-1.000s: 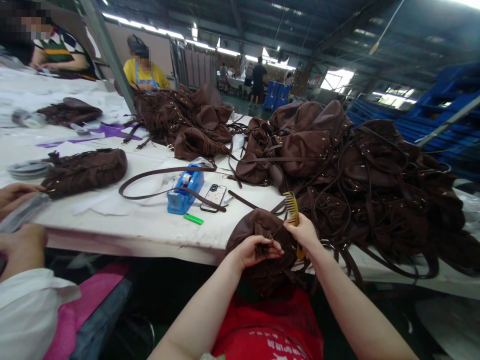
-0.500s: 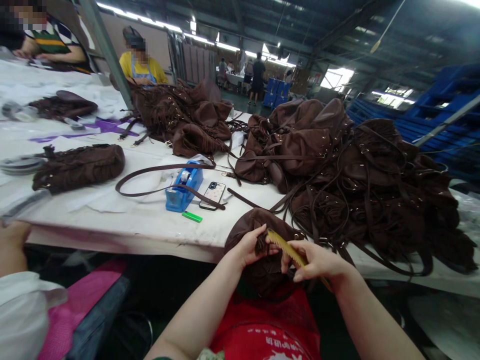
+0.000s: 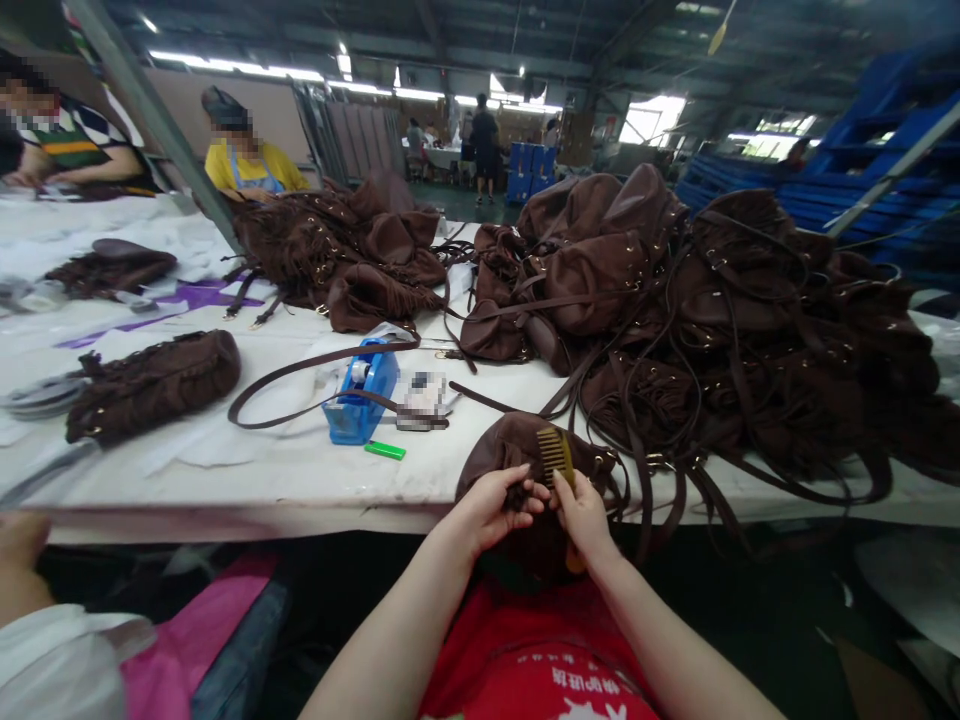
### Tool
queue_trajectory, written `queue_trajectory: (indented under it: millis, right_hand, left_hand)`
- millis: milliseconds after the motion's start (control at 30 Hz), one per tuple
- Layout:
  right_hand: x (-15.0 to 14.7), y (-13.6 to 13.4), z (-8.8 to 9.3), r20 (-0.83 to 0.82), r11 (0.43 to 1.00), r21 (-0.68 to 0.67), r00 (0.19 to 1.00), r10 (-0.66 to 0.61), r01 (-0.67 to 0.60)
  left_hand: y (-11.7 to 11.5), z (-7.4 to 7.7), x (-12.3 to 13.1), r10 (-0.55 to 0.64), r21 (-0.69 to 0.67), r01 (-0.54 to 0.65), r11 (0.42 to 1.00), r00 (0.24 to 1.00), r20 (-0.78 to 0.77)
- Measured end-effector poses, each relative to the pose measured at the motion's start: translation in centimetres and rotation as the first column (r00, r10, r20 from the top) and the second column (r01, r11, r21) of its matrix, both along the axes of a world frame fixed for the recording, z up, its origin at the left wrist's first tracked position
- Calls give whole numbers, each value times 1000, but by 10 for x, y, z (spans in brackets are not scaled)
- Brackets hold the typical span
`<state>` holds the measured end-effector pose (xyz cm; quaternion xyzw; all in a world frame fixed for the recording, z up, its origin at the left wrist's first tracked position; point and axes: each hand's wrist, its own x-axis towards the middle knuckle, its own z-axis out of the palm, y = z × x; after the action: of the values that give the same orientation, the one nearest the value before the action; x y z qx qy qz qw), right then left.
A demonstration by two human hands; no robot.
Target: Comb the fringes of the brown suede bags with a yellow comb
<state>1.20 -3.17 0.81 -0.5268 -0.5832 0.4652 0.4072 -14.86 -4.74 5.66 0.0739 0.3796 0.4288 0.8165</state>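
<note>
Left hand (image 3: pixel 501 508): grip closed on bunched fringe (image 3: pixel 517 492). Brown bag (image 3: pixel 511 440) overhangs the counter's (image 3: pixel 300 512) near edge; poorly supported, it could slip. Comb (image 3: pixel 568 465), above the bag: hard pulling could snag the fringe. Teeth point left; long axis runs away from the near edge, tilting left. Right hand (image 3: pixel 586 512): grip closed on the comb.

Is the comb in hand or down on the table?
In hand: the right hand grips the yellow comb, its toothed end showing above the grip.
</note>
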Motion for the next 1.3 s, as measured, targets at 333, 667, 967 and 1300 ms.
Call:
queue_trajectory:
  millis: [333,667,967,1300]
  right_hand:
    - [-3,2,-6,516,959,214,855,52,-188]
    - [3,3,-4,283,977,183,958,53,-108]
    - [3,0,-1,508,957,246,861,9,-155]
    - [-12,-5,-1,474,946,123,855,211,-302]
  left_hand:
    - [-26,-7,-9,41,205,13,979,965,-257]
    - [-27,-15,-11,37,320,139,937,873,-487]
    - [-25,-17,-15,35,341,130,931,899,-437]
    - [-28,-20,-22,-99,331,213,919,939,-329]
